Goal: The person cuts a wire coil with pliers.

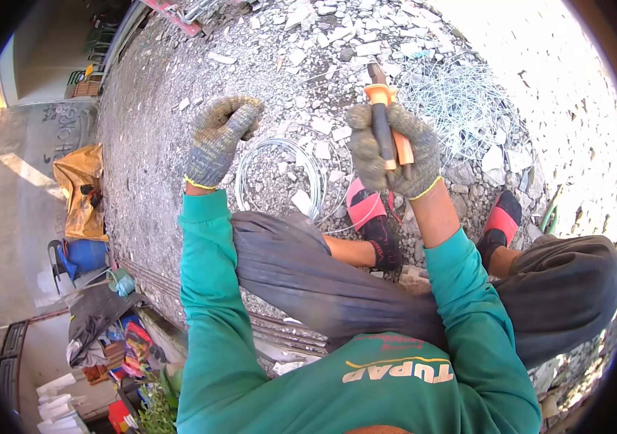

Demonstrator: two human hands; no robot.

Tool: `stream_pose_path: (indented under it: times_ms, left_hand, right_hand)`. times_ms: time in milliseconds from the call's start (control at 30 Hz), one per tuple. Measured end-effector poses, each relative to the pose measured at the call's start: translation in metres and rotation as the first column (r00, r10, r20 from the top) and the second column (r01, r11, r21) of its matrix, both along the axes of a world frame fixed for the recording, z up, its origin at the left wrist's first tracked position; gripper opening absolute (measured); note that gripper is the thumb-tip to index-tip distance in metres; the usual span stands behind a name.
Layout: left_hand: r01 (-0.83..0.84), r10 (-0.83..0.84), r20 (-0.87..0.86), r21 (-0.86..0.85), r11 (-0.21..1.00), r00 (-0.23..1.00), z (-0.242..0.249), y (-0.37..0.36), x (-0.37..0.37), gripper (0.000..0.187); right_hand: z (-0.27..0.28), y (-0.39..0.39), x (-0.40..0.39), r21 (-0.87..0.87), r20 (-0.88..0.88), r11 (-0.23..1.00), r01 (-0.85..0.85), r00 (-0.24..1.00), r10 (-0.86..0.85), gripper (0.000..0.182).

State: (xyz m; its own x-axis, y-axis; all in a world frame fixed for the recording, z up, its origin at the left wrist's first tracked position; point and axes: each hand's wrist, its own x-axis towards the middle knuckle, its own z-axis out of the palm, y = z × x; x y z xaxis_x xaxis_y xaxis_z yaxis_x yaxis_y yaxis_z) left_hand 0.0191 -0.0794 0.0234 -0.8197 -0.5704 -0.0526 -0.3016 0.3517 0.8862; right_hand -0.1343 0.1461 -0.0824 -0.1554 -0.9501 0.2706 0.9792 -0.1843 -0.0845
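Observation:
My right hand (pixel 399 148), in a grey knit glove, is closed around pliers (pixel 381 119) with orange and dark grey handles. The jaws of the pliers point up, away from me. My left hand (pixel 222 137), gloved too, has its fingers curled with the thumb near the fingertips; what it holds, if anything, is too small to make out. Between and below my hands, a coil of shiny wire (pixel 314 170) lies on the gravel. Beyond my right hand spreads a large heap of short cut wires (pixel 460 105).
My feet in dark and red footwear rest on the rubble (pixel 460 177). At the left are an orange-brown sheet (pixel 81 188), a blue container (pixel 86 255) and a concrete floor (pixel 5 239). Long rods (pixel 279 329) lie below my left knee. A red metal piece (pixel 178 18) is at the top.

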Motion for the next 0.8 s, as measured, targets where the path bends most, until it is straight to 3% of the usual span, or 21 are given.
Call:
stream_pose_path:
  times_ms: [33, 67, 133, 167, 200, 267, 300, 433, 533, 800]
  left_hand:
    - [-0.051, 0.054, 0.034, -0.076, 0.996, 0.998, -0.001, 0.004, -0.002, 0.022]
    - [-0.097, 0.108, 0.063, -0.154, 0.983, 0.992, -0.002, 0.008, -0.005, 0.020]
    - [-0.091, 0.114, 0.096, -0.219, 0.971, 0.989, -0.005, 0.009, -0.008, 0.020]
    - [-0.082, 0.123, 0.129, -0.283, 0.956, 0.984, -0.008, 0.010, -0.009, 0.020]
    - [-0.081, 0.121, 0.131, -0.281, 0.956, 0.984, -0.011, 0.011, -0.009, 0.020]
    - [-0.078, 0.116, 0.122, -0.276, 0.958, 0.986, -0.017, 0.012, -0.011, 0.020]
    - [-0.069, 0.131, 0.206, -0.285, 0.956, 0.970, -0.014, 0.014, -0.014, 0.021]
    - [0.063, -0.016, 0.183, -0.252, 0.966, 0.983, -0.021, 0.022, -0.018, 0.023]
    - [0.084, -0.031, 0.208, -0.248, 0.965, 0.978, -0.024, 0.033, -0.019, 0.024]
    - [0.083, -0.053, 0.185, -0.157, 0.984, 0.981, -0.026, 0.045, -0.021, 0.024]
  right_hand:
    - [0.000, -0.003, 0.000, 0.376, -0.107, 0.918, 0.127, 0.990, -0.093, 0.038]
    - [-0.009, -0.010, 0.000, 0.376, -0.107, 0.918, 0.127, 0.990, -0.093, 0.038]
    - [-0.045, -0.032, 0.006, 0.569, -0.581, 0.690, 0.448, 0.813, -0.049, 0.033]
    - [-0.065, -0.040, 0.005, 0.484, -0.868, 0.609, 0.628, 0.432, 0.245, 0.033]
    - [-0.061, -0.040, 0.012, 0.487, -0.867, 0.607, 0.628, 0.434, 0.247, 0.033]
    - [-0.045, -0.043, 0.035, 0.180, -0.947, 0.545, 0.819, -0.005, 0.321, 0.032]
    - [-0.043, -0.044, 0.042, 0.125, -0.963, 0.553, 0.824, -0.034, 0.268, 0.037]
    - [-0.016, -0.043, 0.058, 0.128, -0.973, 0.582, 0.803, -0.011, 0.229, 0.035]
    - [-0.009, -0.041, 0.059, 0.064, -0.989, 0.574, 0.817, -0.023, 0.144, 0.033]
    - [-0.026, -0.046, 0.058, 0.027, -0.993, 0.543, 0.839, -0.039, 0.110, 0.033]
